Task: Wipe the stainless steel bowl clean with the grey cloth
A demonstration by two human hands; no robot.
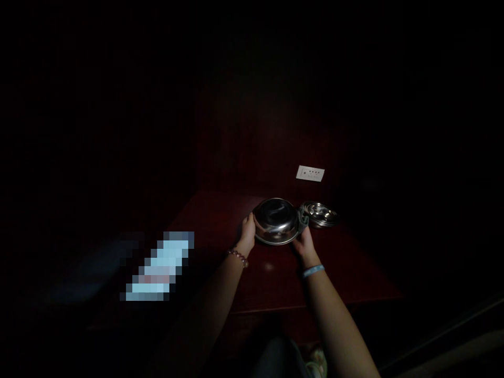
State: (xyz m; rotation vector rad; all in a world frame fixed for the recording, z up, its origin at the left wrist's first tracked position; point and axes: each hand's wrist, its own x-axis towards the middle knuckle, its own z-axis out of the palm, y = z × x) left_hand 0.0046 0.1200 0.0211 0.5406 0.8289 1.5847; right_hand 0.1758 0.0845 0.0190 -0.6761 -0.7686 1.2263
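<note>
A shiny round steel dish (pixel 276 220) is held above the table, its underside seeming to face me. My left hand (pixel 248 231) grips its left rim; a beaded bracelet is on that wrist. At the dish's right edge, my right hand (pixel 304 242) is closed on a dark grey-green cloth (pixel 303 219) pressed against the rim. A light blue band circles the right wrist. Just beyond the cloth, several steel dishes (pixel 322 214) sit nested in a stack on the table. The fingers behind the dish and cloth are hidden.
The dark red table (pixel 271 286) has its front edge close to my body. A white socket panel (pixel 310 173) is on the back wall. A bright, pixelated patch (pixel 161 268) lies at the left. Most of the surroundings are very dark.
</note>
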